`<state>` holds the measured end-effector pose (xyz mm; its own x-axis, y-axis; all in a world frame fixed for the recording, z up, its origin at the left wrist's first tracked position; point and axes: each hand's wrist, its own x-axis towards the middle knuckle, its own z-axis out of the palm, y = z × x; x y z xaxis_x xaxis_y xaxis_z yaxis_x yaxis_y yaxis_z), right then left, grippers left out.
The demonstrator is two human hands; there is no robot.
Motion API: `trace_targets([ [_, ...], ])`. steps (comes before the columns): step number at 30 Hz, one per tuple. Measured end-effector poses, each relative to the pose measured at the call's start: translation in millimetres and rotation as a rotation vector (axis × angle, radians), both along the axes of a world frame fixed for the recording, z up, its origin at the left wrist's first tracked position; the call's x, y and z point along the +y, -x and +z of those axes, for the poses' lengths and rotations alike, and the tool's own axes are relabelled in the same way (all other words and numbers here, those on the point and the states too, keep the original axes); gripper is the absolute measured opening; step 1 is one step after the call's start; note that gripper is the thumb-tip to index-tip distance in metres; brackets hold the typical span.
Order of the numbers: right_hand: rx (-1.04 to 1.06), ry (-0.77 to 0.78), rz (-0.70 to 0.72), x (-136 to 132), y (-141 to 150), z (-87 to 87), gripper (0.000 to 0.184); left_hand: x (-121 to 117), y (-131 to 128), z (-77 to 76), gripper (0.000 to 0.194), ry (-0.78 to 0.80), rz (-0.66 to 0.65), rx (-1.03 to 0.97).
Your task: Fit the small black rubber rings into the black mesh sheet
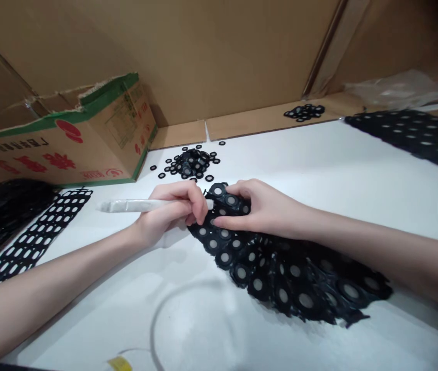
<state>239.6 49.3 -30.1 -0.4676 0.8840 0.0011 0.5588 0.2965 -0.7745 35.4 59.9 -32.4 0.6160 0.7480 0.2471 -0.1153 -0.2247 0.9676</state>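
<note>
In my left hand (174,206) is a white pen-like tool (126,205), its tip end against a black sheet of joined rings (257,283). My right hand (267,208) grips the folded far end of that sheet, thumb below and fingers above. The sheet runs from between my hands toward the lower right, partly under my right forearm, with pale round spots across it. Just beyond my hands lies a loose pile of small black rings (191,164), a few scattered around it.
A cardboard box (106,134) with green edges stands at the left. Near it are a perforated black strip (37,237) and a dark stack of sheets (6,221). Another black sheet (420,136), a small ring pile (304,112) and clear plastic (400,90) lie at the back right.
</note>
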Motion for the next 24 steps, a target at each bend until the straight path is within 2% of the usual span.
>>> trace_targets([
  [7, -0.002, 0.017, 0.029, 0.7, -3.1, 0.7, 0.037, -2.5, 4.7, 0.9, 0.014, 0.036, 0.001, 0.094],
  [17, -0.017, -0.004, 0.028, 1.0, -2.4, -0.7, 0.034, -3.7, 0.7, 2.2, 0.012, 0.054, -0.04, 0.043],
  [24, -0.047, -0.022, 0.032, 1.0, -1.8, -0.2, 0.035, -1.5, 2.8, 1.5, 0.015, 0.025, -0.068, 0.119],
])
